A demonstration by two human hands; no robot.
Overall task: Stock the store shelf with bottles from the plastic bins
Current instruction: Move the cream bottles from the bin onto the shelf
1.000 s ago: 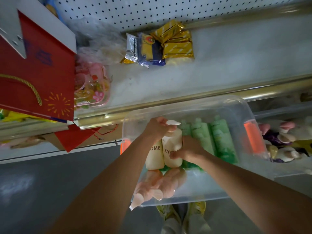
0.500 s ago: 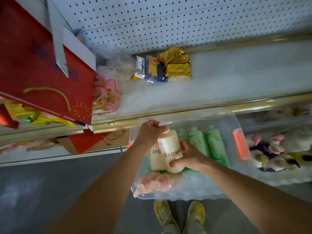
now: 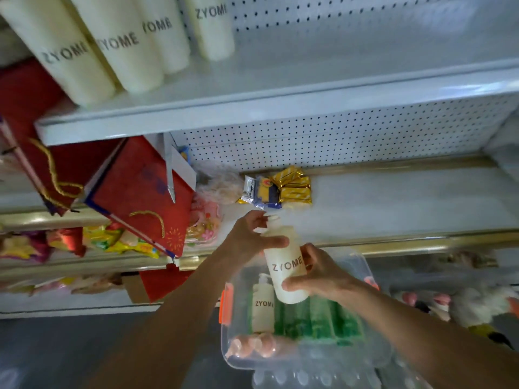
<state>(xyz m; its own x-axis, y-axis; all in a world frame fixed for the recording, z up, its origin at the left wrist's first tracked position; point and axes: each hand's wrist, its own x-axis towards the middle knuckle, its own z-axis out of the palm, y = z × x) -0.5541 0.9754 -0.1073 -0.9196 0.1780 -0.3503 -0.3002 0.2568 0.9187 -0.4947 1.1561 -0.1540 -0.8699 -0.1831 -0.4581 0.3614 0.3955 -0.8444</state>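
1. Both hands on one cream bottle (image 3: 285, 266), held w/ pump end up, tilted slightly left, above the clear bin (image 3: 376, 357). Left hand (image 3: 252, 237): grip closed round the shoulder/neck, thumb lying across the front. Right hand (image 3: 314, 276): grip wrapped round the lower body, thumb on the front near the base.
2. Upper shelf (image 3: 280, 105): flat white metal w/ raised front lip, perforated white back panel. Row of matching cream bottles (image 3: 112, 51) stands at its left; bare shelf surface beside them to the right.
3. Step in hand (judgement): lift bottle to upper shelf. To do well: keep it upright, clear the front lip, set base flat just beside the last bottle in the row, label "ZYOME" facing out, release only once it stands.
4. Lower shelf (image 3: 407, 200): white, brass-coloured rail at front; carries red gift bags (image 3: 140, 192) w/ gold cord handles and foil snack packs (image 3: 280, 186), crinkly, gold/blue.
5. Bin: transparent thin-walled plastic, rounded corners, orange latches. Inside: one more cream pump bottle (image 3: 262, 304) lying flat, green bottles (image 3: 317, 318) side by side, pinkish items at the near end (too blurred to ID).
6. Held bottle: smooth opaque plastic cylinder, rounded shoulder, matte; likely light and rigid, not slippery.
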